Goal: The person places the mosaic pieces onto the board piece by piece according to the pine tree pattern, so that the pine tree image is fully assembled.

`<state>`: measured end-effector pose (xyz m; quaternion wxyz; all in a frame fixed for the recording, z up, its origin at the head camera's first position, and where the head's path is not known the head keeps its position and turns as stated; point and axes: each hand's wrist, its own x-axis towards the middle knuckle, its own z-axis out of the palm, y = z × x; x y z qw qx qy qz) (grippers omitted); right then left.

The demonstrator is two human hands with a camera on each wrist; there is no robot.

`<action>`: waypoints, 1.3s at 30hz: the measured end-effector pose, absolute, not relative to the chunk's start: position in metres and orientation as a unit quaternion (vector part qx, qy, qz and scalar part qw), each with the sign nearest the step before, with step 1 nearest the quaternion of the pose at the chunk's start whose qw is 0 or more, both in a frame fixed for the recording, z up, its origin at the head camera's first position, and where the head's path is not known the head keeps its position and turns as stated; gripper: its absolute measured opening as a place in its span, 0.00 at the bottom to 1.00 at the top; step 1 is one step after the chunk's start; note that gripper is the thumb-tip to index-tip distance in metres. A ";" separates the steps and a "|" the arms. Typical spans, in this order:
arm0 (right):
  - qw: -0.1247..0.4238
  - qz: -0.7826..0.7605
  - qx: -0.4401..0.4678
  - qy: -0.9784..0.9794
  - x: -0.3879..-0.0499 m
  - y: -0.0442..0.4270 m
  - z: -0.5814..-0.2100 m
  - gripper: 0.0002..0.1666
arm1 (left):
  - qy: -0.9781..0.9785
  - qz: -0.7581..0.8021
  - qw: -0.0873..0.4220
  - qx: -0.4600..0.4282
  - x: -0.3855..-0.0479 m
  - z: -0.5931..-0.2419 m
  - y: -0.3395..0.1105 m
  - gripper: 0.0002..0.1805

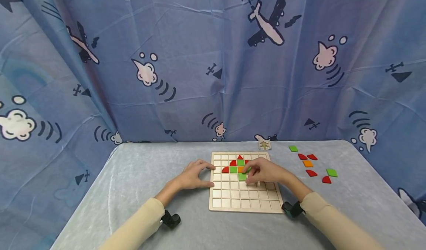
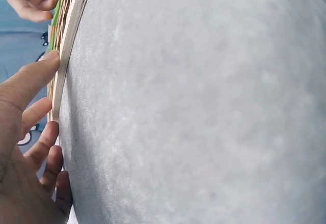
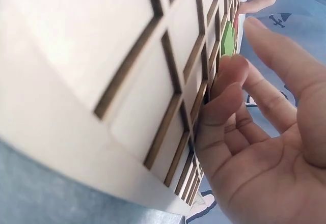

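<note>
While my left sleeve (image 1: 136, 224) crosses the grey table (image 1: 139, 176), a black camera (image 1: 171, 219) at its wrist, my left hand (image 1: 191, 176) lies at the left side of the board (image 1: 244, 194), thumb and fingers spread, tips touching its edge. The board lies flat in front of me, a grid of square cells, with coloured pieces in its upper part. Leftmost is a red quarter (image 1: 225, 169), and next along that row come a green square (image 1: 233, 169) and an orange square (image 1: 240, 169). Above them sit another red quarter and green square, with a red triangle (image 1: 240, 157) on top; one more green square sits below the orange one. Further right, a bit of red and a bit of green show, partly hidden by my right hand (image 1: 266, 170). Its fingers are loosely bent over the board, thumb tip apart from them, nothing visible between; I cannot tell whether the forefinger touches the orange square. Behind the board, by the blue curtain (image 1: 186, 80), lies a small card (image 1: 264, 144). At far right, loose pieces (image 1: 307, 164) lie scattered on the table: two green, four red, one orange.
</note>
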<state>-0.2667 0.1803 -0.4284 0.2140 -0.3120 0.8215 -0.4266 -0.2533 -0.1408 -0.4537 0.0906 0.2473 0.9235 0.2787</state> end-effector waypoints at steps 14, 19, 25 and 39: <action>0.226 -0.429 -0.306 0.819 -0.265 0.180 -0.427 0.20 | 0.925 0.276 0.092 0.243 -0.253 -0.454 -0.141 0.32; 0.228 -0.438 -0.280 0.823 -0.264 0.186 -0.424 0.19 | 0.926 0.276 0.094 0.239 -0.253 -0.454 -0.141 0.32; 0.212 -0.425 -0.259 0.841 -0.262 0.201 -0.421 0.17 | 0.925 0.277 0.091 0.244 -0.253 -0.453 -0.141 0.32; 0.179 -0.431 -0.222 0.856 -0.256 0.255 -0.417 0.20 | 0.924 0.280 0.087 0.244 -0.253 -0.454 -0.141 0.32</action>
